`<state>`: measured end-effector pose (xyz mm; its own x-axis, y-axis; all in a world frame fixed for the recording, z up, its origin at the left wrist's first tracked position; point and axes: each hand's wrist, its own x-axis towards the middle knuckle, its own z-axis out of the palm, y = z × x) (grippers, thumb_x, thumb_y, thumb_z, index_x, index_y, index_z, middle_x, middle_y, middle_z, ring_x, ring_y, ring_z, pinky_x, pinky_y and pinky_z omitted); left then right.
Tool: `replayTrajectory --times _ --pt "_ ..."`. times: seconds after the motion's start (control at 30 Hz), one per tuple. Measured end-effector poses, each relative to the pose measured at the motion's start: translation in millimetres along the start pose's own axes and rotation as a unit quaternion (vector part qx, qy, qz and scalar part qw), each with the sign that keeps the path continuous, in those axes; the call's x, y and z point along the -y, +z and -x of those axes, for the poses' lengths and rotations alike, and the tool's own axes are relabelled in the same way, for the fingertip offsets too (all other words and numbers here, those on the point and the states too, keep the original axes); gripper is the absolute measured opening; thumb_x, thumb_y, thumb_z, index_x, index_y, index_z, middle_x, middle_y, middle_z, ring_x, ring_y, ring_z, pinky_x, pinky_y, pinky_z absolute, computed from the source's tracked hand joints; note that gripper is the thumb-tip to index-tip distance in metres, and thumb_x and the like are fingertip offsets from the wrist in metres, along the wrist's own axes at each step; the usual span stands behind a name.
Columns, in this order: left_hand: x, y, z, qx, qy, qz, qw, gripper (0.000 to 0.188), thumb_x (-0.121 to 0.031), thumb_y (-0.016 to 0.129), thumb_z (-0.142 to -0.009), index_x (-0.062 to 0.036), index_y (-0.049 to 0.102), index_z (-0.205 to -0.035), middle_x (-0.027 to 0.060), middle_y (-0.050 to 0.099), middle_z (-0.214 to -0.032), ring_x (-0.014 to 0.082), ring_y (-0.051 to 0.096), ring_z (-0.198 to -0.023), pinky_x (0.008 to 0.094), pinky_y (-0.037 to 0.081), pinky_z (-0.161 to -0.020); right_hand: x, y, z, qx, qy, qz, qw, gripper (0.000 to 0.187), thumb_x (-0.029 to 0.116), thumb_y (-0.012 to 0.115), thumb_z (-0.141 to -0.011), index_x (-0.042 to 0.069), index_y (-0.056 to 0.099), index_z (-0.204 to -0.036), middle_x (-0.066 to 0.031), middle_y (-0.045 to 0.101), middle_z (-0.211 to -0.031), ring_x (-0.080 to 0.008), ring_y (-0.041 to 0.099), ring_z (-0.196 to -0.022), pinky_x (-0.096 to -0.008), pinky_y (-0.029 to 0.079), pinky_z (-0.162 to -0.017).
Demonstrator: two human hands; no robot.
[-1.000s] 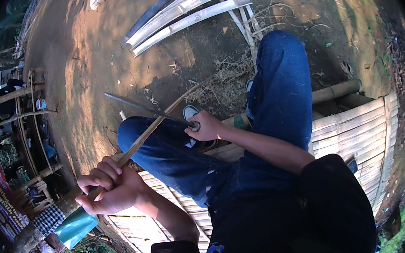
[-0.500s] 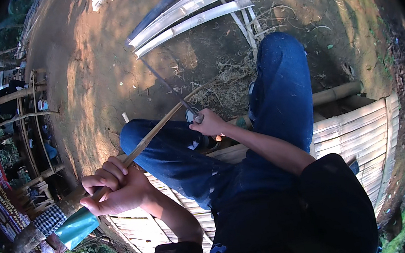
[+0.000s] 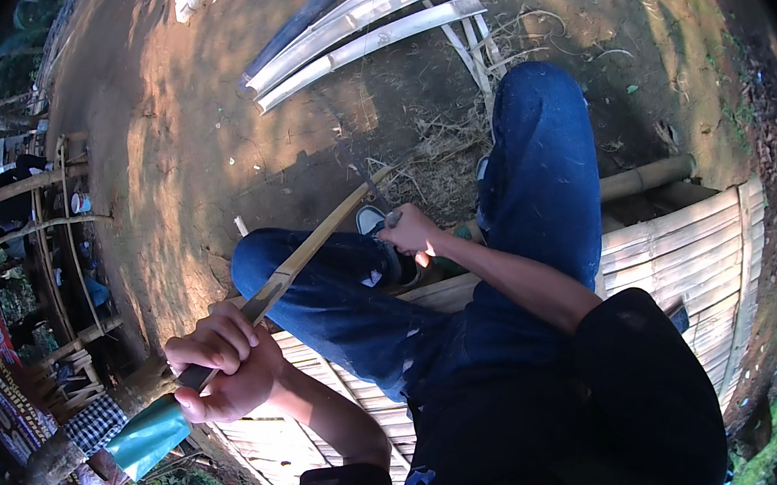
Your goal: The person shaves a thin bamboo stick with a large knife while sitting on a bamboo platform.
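I sit on a bamboo slat platform [image 3: 686, 247] with my knees in blue jeans raised. My left hand [image 3: 225, 362] is closed around the near end of a long thin bamboo strip [image 3: 312, 246], which slants up and right over my left knee. My right hand [image 3: 414, 233] grips the handle of a knife [image 3: 364, 183] close to the strip's far end. The dark blade is blurred and points away from me, meeting the strip near its tip. A sneaker shows just below that hand.
Dry shavings [image 3: 441, 155] lie on the dirt ahead of my feet. Split bamboo pieces [image 3: 364, 30] and a dark pole lie farther off. A round bamboo pole [image 3: 645, 177] edges the platform. A bamboo frame [image 3: 43, 234] stands at left, teal cloth [image 3: 147, 438] below my left hand.
The knife blade has swung from pointing left across the ground to pointing away from me along the strip's tip. My left hand keeps its hold on the strip.
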<state>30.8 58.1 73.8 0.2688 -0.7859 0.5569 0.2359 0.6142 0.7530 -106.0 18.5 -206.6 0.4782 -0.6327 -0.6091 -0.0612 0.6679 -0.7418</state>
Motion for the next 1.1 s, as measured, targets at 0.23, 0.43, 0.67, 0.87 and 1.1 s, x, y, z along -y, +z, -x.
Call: replayTrajectory --times 0.23,0.43,0.67,0.87,1.1 --pt "3 11 -10 0.03 -0.03 -0.028 0.999 0.041 -0.044 0.054 -0.075 -0.007 0.039 -0.07 0.0025 0.037 -0.06 0.0123 0.034 -0.052 0.0283 0.028 -0.055 -17 0 -3 0.002 -0.235 0.158 0.959 0.025 0.016 0.07 -0.071 0.003 0.05 -0.062 -0.0024 0.05 -0.055 -0.0126 0.047 -0.052 -0.0296 0.039 -0.052" --pt "-2 3 -10 0.009 -0.009 -0.035 0.999 0.038 -0.043 0.053 -0.076 -0.0075 0.04 -0.071 0.0019 0.035 -0.061 0.0126 0.034 -0.052 0.0285 0.028 -0.056 -21 -12 -25 0.071 0.196 -0.349 0.914 0.029 0.004 0.063 -0.076 0.01 0.039 -0.062 0.0009 0.041 -0.051 -0.0083 0.041 -0.042 -0.0289 0.033 -0.041" --pt "-1 3 -3 -0.002 -0.002 -0.008 1.0 0.038 -0.042 0.053 -0.077 -0.0071 0.039 -0.071 0.0013 0.034 -0.058 0.0119 0.032 -0.049 0.028 0.028 -0.053 9 8 7 0.061 -0.044 0.002 0.997 0.032 0.023 0.066 -0.077 0.006 0.047 -0.058 -0.0025 0.046 -0.049 -0.0126 0.042 -0.038 -0.0294 0.035 -0.04" --pt "1 9 0 0.052 -0.015 0.007 0.998 0.041 -0.043 0.049 -0.08 -0.0029 0.043 -0.074 0.0028 0.039 -0.056 0.0127 0.035 -0.046 0.0307 0.033 -0.051 38 5 19 -0.046 -0.25 0.2 0.946 0.037 0.03 0.072 -0.072 0.003 0.051 -0.059 -0.0052 0.05 -0.052 -0.0154 0.051 -0.047 -0.0334 0.042 -0.048" --pt "0 9 7 0.042 0.012 0.012 0.999 0.041 -0.042 0.049 -0.08 -0.0015 0.045 -0.075 0.0008 0.037 -0.052 0.0105 0.032 -0.042 0.028 0.031 -0.046 20 2 8 0.031 0.041 -0.091 0.994 0.024 0.013 0.068 -0.076 0.004 0.05 -0.063 -0.0024 0.05 -0.054 -0.0094 0.045 -0.04 -0.0241 0.034 -0.037"
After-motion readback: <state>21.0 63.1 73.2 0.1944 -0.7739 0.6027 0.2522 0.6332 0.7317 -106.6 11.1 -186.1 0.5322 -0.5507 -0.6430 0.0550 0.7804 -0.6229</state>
